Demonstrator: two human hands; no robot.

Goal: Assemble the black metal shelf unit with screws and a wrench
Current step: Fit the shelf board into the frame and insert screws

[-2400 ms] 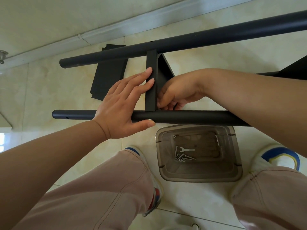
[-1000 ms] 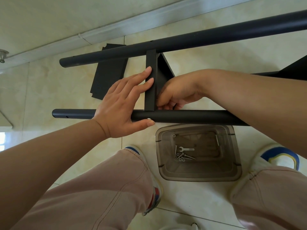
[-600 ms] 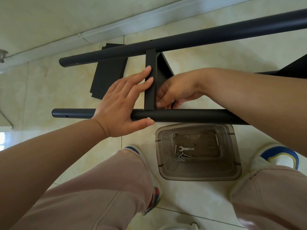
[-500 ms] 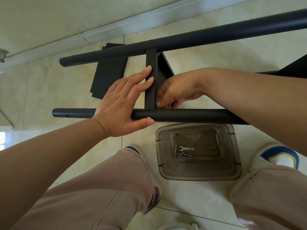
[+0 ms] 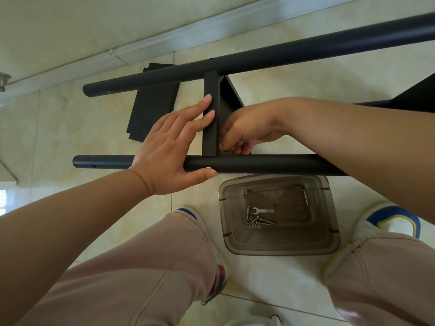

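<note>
Left hand [image 5: 169,147] flat against crossbar [image 5: 210,114] edge; right hand [image 5: 247,130] curled behind, grasp unclear.

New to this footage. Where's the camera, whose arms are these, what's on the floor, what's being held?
No machine here: a person wears one camera on the head, looking down at their own arms, knees and shoes. They are building a black metal shelf frame over a tiled floor. The left hand lies flat, fingers against the cross piece, thumb under the near tube by a screw head. The right hand is curled behind the cross piece; what it pinches is hidden. Below stands a clear plastic bin holding a small wrench and loose screws. A spare black panel lies on the floor.
</note>
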